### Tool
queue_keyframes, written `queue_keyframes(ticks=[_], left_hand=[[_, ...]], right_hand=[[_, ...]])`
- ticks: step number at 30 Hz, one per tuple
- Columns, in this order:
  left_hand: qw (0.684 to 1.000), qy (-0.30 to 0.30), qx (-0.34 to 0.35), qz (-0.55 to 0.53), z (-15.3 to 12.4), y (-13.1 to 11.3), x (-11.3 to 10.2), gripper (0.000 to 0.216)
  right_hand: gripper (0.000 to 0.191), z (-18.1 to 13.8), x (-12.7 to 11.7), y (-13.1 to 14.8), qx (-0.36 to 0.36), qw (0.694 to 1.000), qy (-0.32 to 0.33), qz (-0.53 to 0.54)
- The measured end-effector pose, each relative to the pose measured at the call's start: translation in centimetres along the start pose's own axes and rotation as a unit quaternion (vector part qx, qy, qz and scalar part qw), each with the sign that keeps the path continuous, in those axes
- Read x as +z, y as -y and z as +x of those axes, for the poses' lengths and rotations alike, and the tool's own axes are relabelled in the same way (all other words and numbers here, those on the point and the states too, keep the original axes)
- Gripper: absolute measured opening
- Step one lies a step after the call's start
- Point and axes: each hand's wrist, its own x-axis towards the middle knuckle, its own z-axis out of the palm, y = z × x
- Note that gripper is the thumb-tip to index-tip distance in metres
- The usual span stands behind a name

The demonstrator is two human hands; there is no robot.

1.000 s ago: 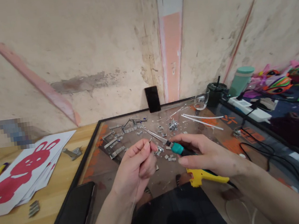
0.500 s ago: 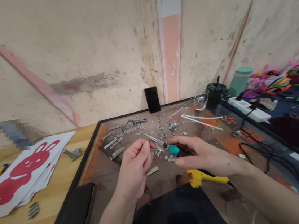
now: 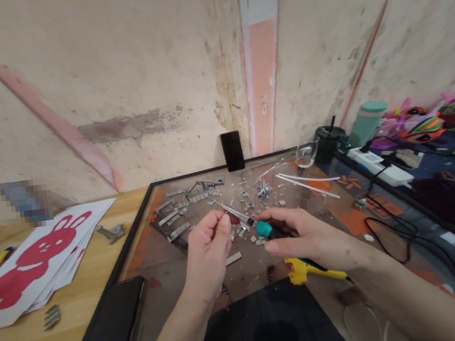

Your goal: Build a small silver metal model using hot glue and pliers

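My right hand is closed around a tool with a teal and black handle. Its slim metal front part points up and left, close to the fingertips of my left hand. Thumb and forefinger of that left hand are pinched together; whatever lies between them is too small to make out. Around both hands, small grey metal-like pieces and a pile of tiny bits lie scattered on the glass-topped table. Below my right hand is a yellow tool, partly hidden by the wrist.
A phone leans against the wall, and a dark phone-like slab lies at left. Rabbit-printed sheets are on the wooden surface. White strips, a clear glass, a power strip and black cable occupy the right.
Hardly anything differs. The whole view has shifted very slightly; both hands keep nearly the same pose, with the teal-handled tool still in my right hand.
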Motion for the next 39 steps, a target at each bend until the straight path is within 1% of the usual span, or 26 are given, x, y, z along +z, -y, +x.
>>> queue_keyframes(ticks=[3,5,9,16,21,27,31,34,37,39], left_hand=[[0.997,0.018,-0.045,-0.053,-0.1,-0.6,0.1,0.019],[0.995,0.034,-0.061,-0.074,-0.3,-1.0,0.2,0.018],[0.989,0.056,-0.090,-0.103,-0.5,-1.4,0.3,0.018],[0.971,0.086,-0.138,-0.173,-0.6,-2.1,0.3,0.016],[0.960,0.095,-0.144,-0.219,-0.7,-2.2,0.2,0.019],[0.964,0.098,-0.140,-0.203,-0.7,-1.9,0.5,0.019],[0.966,0.093,-0.138,-0.197,-0.8,-1.7,0.6,0.019],[0.966,0.085,-0.130,-0.208,-0.8,-1.6,0.8,0.019],[0.963,0.076,-0.124,-0.226,-1.0,-1.5,1.0,0.019],[0.961,0.070,-0.119,-0.239,-1.1,-1.5,1.1,0.019]], right_hand=[[0.034,0.2,-0.1,0.1,-0.004,1.000,-0.029,0.002],[0.035,0.1,-0.4,0.2,-0.003,0.999,-0.038,-0.001],[0.035,0.0,-0.8,0.3,-0.008,1.000,-0.018,-0.002],[0.036,-0.2,-1.1,0.9,-0.013,0.998,-0.012,-0.054],[0.039,-0.2,-1.2,0.8,-0.021,0.999,-0.003,-0.050],[0.040,-0.1,-1.1,0.2,-0.027,0.998,0.007,-0.052],[0.046,-0.3,-0.9,0.3,-0.021,0.995,-0.006,-0.094],[0.041,-0.4,-0.6,0.0,-0.034,0.989,-0.006,-0.145],[0.040,-0.3,-0.2,-0.5,-0.049,0.980,-0.033,-0.191],[0.038,-0.2,0.1,-0.7,-0.058,0.976,-0.059,-0.200]])
